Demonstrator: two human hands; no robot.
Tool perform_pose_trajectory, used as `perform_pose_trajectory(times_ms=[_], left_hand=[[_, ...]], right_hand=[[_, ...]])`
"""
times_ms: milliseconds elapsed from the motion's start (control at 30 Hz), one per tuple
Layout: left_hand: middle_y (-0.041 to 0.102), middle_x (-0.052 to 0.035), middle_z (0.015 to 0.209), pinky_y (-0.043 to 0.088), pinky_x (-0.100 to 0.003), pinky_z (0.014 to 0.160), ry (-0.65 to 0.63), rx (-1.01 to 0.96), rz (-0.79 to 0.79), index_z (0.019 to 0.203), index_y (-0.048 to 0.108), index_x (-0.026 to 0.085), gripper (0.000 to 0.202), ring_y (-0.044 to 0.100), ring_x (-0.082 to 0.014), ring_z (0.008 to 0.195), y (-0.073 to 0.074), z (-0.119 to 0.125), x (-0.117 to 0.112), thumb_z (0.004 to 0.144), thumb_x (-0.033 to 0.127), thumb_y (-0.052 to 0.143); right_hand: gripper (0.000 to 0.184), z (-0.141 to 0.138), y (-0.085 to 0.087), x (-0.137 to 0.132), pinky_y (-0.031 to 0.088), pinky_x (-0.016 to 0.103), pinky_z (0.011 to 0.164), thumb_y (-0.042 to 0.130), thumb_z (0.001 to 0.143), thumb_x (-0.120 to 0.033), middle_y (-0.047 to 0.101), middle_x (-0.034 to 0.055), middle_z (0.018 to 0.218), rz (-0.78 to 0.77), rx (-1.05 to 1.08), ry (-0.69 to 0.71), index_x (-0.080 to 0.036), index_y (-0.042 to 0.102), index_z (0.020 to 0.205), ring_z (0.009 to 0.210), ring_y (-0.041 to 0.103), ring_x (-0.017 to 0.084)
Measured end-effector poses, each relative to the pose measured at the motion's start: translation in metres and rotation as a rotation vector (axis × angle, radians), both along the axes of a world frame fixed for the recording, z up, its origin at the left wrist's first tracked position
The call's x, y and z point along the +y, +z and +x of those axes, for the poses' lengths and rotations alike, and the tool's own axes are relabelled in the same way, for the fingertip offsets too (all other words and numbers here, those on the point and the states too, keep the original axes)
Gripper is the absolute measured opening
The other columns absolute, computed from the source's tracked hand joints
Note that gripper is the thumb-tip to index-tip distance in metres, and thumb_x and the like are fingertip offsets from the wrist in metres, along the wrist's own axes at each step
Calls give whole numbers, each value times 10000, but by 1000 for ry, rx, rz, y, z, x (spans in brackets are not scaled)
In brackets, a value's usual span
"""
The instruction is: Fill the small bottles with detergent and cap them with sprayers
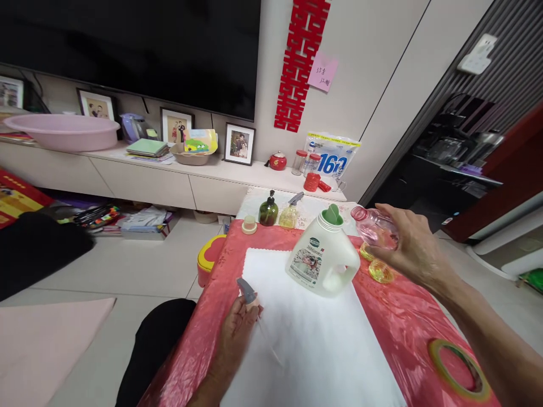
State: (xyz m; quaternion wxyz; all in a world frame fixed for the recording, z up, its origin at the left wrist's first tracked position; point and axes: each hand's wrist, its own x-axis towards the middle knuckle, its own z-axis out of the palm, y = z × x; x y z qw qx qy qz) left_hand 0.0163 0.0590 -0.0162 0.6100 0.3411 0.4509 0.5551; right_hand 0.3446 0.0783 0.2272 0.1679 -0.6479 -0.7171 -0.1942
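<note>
The right hand (pixel 410 240) partly hides the pink bottle (pixel 375 226); the television (pixel 127 51) (up top) is cut off.

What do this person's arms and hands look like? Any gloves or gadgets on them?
The left hand and right hand are ordinary human hands, ungloved. The visible forearms are slender and sleeveless; no watch, cable or marking shows.

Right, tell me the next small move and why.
Perhaps move the small bottle over the jug: the right hand holds it uncapped and tilted near the jug's green spout, while the left hand holds the spray top.
</note>
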Motion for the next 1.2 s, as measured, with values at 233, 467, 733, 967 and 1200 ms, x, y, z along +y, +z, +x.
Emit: perform_pose_trajectory(times_ms=[233, 467, 733, 967, 1200], left_hand=[[721, -43, 801, 544, -298, 717, 7, -51, -23, 909, 719, 192, 526, 645, -180, 726, 2, 1, 1, 610, 607, 844], [712, -29, 811, 547, -295, 735, -6, -44, -5, 936, 712, 212, 479, 648, -178, 751, 0, 1, 0, 663, 590, 820], [707, -28, 789, 544, -297, 709, -3, -54, -6, 908, 717, 218, 442, 649, -180, 727, 3, 0, 1, 641, 547, 841], [702, -25, 773, 547, -303, 707, -4, -66, 7, 900, 721, 214, 460, 641, -177, 716, 3, 1, 1, 635, 571, 840], [715, -34, 805, 551, -310, 728, -4, -63, -6, 921, 719, 211, 445, 654, -186, 743, 4, 1, -1, 645, 537, 844]], right_hand=[[714, 0, 3, 18, 416, 329, 674, 623, 800, -441, 494, 103, 1321, 20, -311, -102, -241, 434, 1460, 1074, 458, 323], [690, -16, 15, 19, 414, 355, 720, 589, 803, -330, 454, 118, 1363, 0, -467, -103, -237, 436, 1469, 1133, 425, 322], [669, -25, 23, 21, 400, 405, 756, 571, 781, -259, 453, 96, 1363, 5, -544, -136, -253, 473, 1442, 1175, 404, 316], [690, -25, 27, 21, 372, 409, 786, 566, 768, -232, 442, 86, 1378, 38, -609, -118, -263, 474, 1452, 1209, 388, 312], [652, -28, 32, 23, 348, 401, 814, 555, 747, -200, 454, 112, 1359, 86, -646, -62, -225, 528, 1398, 1200, 386, 316]])
